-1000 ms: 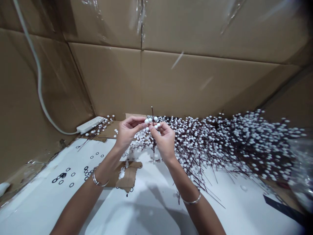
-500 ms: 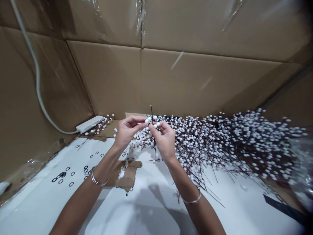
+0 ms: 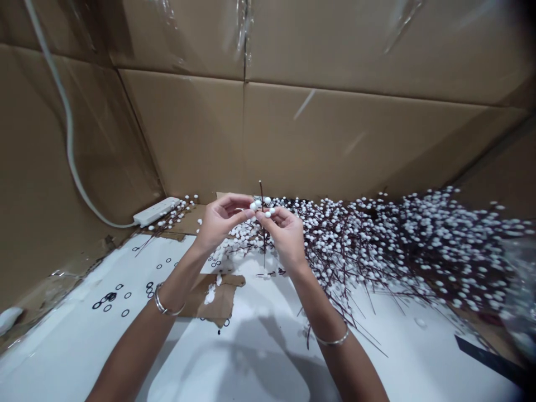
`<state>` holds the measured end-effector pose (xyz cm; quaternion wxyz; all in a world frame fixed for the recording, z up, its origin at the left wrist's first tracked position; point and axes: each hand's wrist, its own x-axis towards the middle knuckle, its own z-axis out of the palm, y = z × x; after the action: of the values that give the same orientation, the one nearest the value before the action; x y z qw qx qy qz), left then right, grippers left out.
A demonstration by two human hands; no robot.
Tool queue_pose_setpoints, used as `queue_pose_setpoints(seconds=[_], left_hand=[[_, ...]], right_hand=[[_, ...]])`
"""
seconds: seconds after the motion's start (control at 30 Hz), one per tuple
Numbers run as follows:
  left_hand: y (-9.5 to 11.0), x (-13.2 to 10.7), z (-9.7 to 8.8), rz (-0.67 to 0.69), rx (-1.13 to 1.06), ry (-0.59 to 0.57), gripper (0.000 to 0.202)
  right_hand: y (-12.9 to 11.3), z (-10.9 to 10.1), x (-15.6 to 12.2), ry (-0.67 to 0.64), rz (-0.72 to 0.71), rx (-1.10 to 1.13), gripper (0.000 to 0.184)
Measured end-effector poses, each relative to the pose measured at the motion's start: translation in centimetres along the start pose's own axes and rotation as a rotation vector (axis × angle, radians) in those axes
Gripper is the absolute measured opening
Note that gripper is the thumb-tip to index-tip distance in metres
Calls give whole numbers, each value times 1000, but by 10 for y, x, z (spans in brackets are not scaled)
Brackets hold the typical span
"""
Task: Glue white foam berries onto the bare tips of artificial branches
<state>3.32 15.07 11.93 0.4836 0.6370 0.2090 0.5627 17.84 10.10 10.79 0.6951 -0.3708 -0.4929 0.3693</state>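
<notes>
Between my hands, an artificial berry stem (image 3: 264,245) stands roughly upright, dark brown with round white berries near its upper part. My left hand (image 3: 220,220) has thumb and forefinger closed on the berries at the stem's left side. From the right, my right hand (image 3: 288,234) pinches the same stem just under some berries. Both sets of fingertips almost meet, so the exact grip point is partly hidden. Behind and beside my right hand spreads a large heap of similar white berry stems (image 3: 360,240).
Small black rings (image 3: 110,297) lie scattered on the white table (image 3: 62,346) at left. A torn cardboard piece (image 3: 224,304) lies near my left forearm. At the back left is a white power strip (image 3: 156,213) with its cable. Cardboard walls (image 3: 335,139) enclose the back.
The whole view has shifted slightly to the right. My hands keep hold of the same stem, with only a slight change in the left fingers.
</notes>
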Motion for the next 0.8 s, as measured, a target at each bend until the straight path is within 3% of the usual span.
queue_pose_setpoints(seconds=[0.1,0.23,0.4,0.53,0.67,0.8], left_hand=[[4,1,-4,-40,45,-110,50],[3,-3,2,-69,320,-245,29],[0,-8,9,48,464,-251,19],[-3,-7,6,-1,503,-256,18],[-3,-8,8,-27,559,-303,18],[-5,-2,-6,-85,547,-524,23]], right_hand=[[-3,-3,3,7,19,62,13],[-4,0,2,35,59,120,13],[-6,-4,2,-53,83,53,21],[-17,-13,5,-108,5,-84,34],[-22,-15,3,-55,-117,-172,16],[-21,-15,3,34,-188,-235,14]])
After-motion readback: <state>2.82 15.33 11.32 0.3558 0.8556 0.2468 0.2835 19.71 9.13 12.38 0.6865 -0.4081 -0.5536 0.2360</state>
